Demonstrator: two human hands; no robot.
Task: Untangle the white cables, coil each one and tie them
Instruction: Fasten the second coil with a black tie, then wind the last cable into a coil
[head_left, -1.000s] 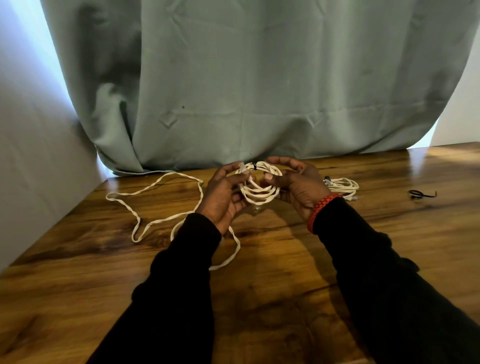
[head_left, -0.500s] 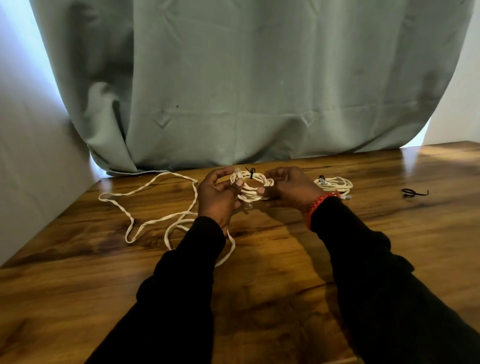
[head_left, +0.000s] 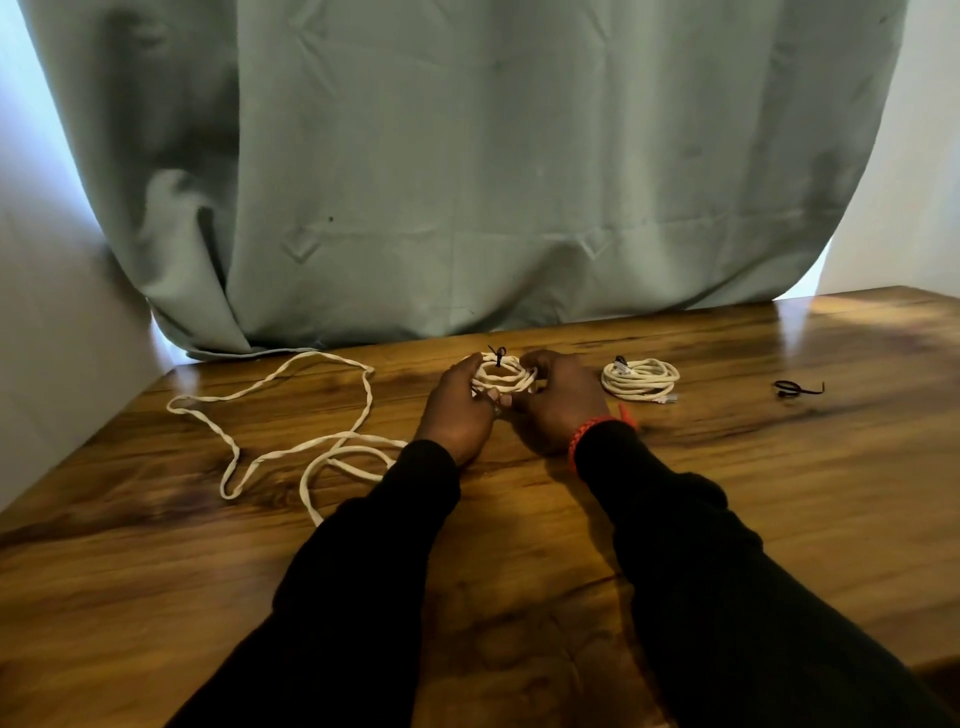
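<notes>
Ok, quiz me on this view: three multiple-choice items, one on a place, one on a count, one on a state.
1. Where does the spare black tie lie?
A. far right of the table
B. beside the loose cable
C. by the curtain

2. How many white cables are coiled?
A. one
B. two
C. three

3. What are the hands doing?
A. resting flat
B. both holding the tied coil
C. pulling the loose cable

Key: 1 A, it lies alone, right of the finished coil. 2 B, the held coil plus the finished one; the loose cable sprawls. 3 B, left hand and right hand curl around it.
</notes>
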